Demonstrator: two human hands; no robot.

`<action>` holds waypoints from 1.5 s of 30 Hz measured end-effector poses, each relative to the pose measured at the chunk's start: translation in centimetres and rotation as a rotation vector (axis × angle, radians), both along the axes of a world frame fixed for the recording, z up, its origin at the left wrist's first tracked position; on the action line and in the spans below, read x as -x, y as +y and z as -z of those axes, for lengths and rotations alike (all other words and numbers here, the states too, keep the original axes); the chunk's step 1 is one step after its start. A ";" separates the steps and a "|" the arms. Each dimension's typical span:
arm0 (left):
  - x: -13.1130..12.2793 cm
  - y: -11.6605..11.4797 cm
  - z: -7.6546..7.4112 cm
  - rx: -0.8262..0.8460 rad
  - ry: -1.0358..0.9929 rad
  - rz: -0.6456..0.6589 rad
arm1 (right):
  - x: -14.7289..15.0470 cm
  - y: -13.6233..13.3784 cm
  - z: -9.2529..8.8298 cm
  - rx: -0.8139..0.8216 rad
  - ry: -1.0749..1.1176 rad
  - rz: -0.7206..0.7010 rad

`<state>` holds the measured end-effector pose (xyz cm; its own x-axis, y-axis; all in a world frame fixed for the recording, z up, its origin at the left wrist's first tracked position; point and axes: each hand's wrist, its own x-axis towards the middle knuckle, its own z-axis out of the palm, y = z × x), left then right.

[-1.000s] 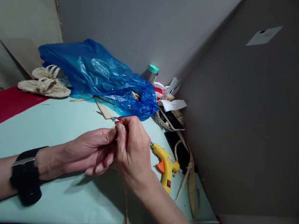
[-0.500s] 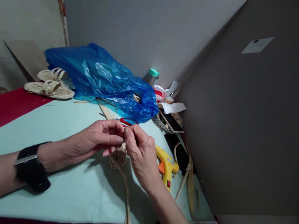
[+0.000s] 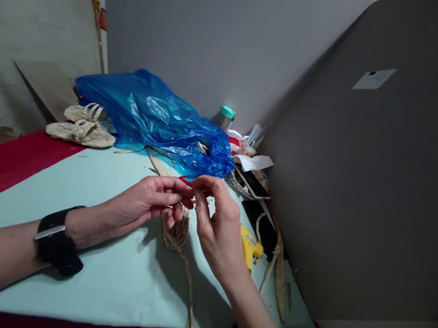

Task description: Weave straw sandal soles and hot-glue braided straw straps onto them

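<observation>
My left hand (image 3: 150,203) pinches the top of a small woven straw piece (image 3: 177,233), which hangs below my fingers with a braided tail (image 3: 188,288) trailing to the table's near edge. My right hand (image 3: 217,227) is closed beside it, its thumb and forefinger pinched at the same top end. Red-handled scissors (image 3: 187,180) lie on the table just behind my fingertips. A black watch (image 3: 58,244) sits on my left wrist.
A yellow glue gun (image 3: 249,245) lies right of my right hand. A blue plastic bag (image 3: 156,119) and woven straw sandals (image 3: 81,128) sit at the back. Phones (image 3: 251,181), a bottle (image 3: 224,118) and straw strips (image 3: 280,267) crowd the corner by a grey board (image 3: 358,202).
My hands have parted slightly and lifted, so the woven piece that was hidden behind them a second ago now hangs in view. The camera has shifted a little to the left.
</observation>
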<state>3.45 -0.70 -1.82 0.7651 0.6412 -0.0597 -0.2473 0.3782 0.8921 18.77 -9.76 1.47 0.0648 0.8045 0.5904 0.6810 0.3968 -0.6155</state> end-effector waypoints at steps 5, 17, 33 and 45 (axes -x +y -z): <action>0.1 -0.5 -0.8 0.011 -0.005 0.006 | -0.3 0.4 0.6 -0.079 -0.137 0.018; 0.2 -0.1 -1.1 0.007 -0.009 -0.089 | 0.1 0.5 1.7 -0.271 -0.297 0.149; 0.0 -0.9 -1.5 -0.091 0.124 -0.034 | 0.2 -0.4 1.7 -0.368 -0.630 0.128; 0.5 -0.2 -1.4 -0.383 0.130 -0.243 | 0.5 -1.7 0.3 -0.064 -0.119 0.050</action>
<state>2.98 -0.86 -0.40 0.5922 0.7951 0.1311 -0.1650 -0.0395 0.9855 18.24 -11.50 1.14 0.0305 0.7624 0.6464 0.7678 0.3962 -0.5035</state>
